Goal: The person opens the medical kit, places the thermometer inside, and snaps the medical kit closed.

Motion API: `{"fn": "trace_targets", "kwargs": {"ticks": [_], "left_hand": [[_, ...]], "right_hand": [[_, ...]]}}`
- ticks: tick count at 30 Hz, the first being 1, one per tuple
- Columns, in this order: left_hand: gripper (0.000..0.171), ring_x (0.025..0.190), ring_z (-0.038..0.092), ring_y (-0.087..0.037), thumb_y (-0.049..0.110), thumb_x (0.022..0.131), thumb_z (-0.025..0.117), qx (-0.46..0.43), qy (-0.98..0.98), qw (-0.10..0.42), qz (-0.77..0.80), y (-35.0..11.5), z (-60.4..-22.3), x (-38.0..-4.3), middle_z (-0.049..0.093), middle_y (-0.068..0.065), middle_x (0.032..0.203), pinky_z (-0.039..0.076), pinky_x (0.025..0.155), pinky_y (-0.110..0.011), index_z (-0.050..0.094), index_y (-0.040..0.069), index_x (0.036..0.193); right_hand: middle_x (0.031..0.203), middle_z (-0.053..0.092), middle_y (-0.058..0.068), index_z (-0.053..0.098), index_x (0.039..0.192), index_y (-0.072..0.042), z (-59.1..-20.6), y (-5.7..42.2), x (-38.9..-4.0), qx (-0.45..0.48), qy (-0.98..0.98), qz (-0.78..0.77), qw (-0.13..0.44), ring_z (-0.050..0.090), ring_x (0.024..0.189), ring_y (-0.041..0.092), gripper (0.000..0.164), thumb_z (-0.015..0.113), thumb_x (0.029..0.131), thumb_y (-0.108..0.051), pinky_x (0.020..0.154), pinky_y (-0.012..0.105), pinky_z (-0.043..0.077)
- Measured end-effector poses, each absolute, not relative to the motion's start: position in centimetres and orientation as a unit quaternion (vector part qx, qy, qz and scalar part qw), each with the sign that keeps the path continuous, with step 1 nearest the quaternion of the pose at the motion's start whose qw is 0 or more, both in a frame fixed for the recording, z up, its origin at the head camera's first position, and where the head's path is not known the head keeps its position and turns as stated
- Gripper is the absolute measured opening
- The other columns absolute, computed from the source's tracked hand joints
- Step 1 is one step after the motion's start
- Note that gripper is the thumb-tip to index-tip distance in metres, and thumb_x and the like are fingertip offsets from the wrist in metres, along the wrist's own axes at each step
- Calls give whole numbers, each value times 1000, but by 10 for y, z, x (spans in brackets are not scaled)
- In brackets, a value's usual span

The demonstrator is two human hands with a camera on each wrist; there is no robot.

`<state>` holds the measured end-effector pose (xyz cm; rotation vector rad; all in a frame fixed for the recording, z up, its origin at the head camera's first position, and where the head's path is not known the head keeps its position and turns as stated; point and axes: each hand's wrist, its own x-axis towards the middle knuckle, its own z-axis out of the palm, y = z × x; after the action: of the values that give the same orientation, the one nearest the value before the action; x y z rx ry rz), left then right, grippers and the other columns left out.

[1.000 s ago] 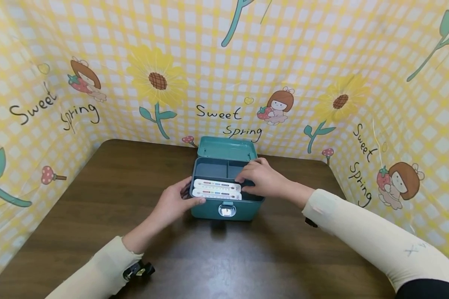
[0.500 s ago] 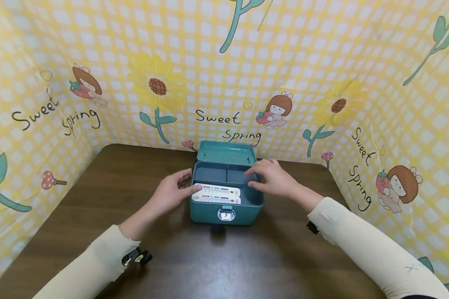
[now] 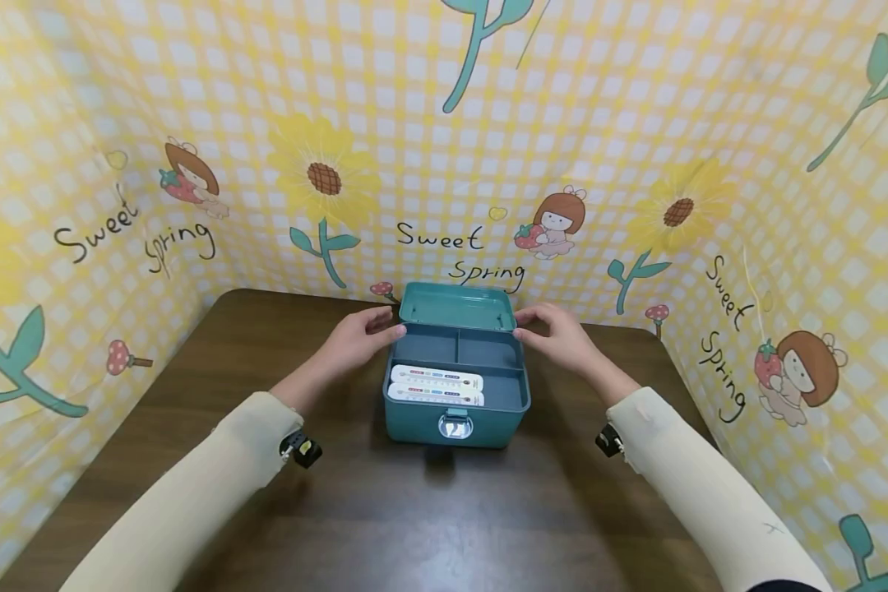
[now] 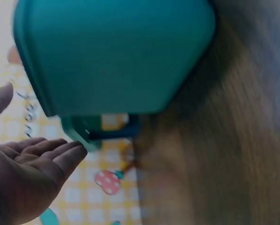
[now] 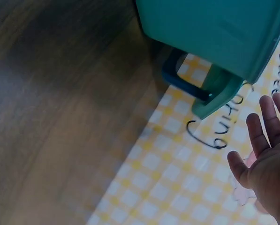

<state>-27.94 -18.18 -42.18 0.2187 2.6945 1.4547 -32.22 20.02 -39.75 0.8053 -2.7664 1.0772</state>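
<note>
A teal storage box [image 3: 444, 432] stands on the table with its lid [image 3: 459, 308] tipped back. Two long white cases with coloured print [image 3: 438, 378] lie side by side in the front compartment of its grey-blue tray [image 3: 505, 388]. My left hand [image 3: 358, 339] is at the box's back left corner, thumb by the lid's hinge side. At the back right corner is my right hand [image 3: 558, 335], its thumb near the rim. In the wrist views both hands have extended fingers and grip nothing. Behind the box hangs a dark blue handle [image 5: 184, 84], attached to the lid.
The brown wooden table [image 3: 548, 510] reaches out in front and to both sides. Directly behind the box rises a yellow checked cloth [image 3: 444, 164] with printed flowers, which also lines both sides. A small metal clasp [image 3: 455, 426] sits on the box front.
My right hand has left the inside of the tray and moved back to the lid's right end. The left hand has moved from the front left rim to the lid's left end.
</note>
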Motion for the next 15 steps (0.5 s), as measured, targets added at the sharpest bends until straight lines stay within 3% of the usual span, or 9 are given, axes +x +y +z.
{"fn": "trace_targets", "kwargs": {"ticks": [8, 15], "left_hand": [[85, 147, 39, -38, 63, 98, 57, 69, 863, 69, 496, -190, -445, -310, 42, -20, 159, 34, 120, -55, 37, 6, 158], [69, 147, 40, -39, 39, 107, 54, 108, 786, 109, 599, -194, -461, -324, 37, -23, 161, 34, 120, -53, 32, 0, 159]], "right_hand": [[143, 58, 16, 58, 141, -3, -421, 212, -330, 187, -890, 413, -38, 55, 131, 35, 54, 68, 100, -37, 108, 55, 47], [153, 50, 13, 52, 150, -12, -440, 213, -334, 161, -874, 446, -102, 48, 139, 35, 68, 63, 98, -55, 113, 57, 42]]}}
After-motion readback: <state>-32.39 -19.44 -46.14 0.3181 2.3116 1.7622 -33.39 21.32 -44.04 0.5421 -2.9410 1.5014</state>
